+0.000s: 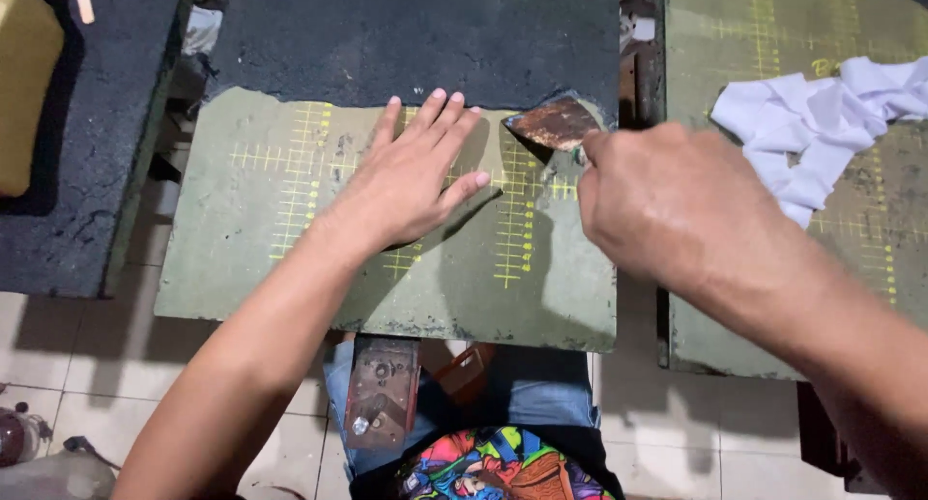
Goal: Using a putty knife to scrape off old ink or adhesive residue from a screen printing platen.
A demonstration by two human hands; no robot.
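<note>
A green board (290, 278) with yellow ruled grid marks lies in front of me; its far half is covered by a dark rough layer (416, 36) with a ragged edge. My left hand (411, 176) rests flat on the bare green part, fingers spread. My right hand (667, 205) is closed around a rusty metal scraper (553, 123), whose blade touches the edge of the dark layer at the board's right side.
A second green board (764, 297) stands to the right with crumpled white cloth (822, 123) on it. At left sits another dark-coated board (77, 171) bearing a yellow object (24, 85). A rusty metal bracket (382, 394) sits below the board, above tiled floor.
</note>
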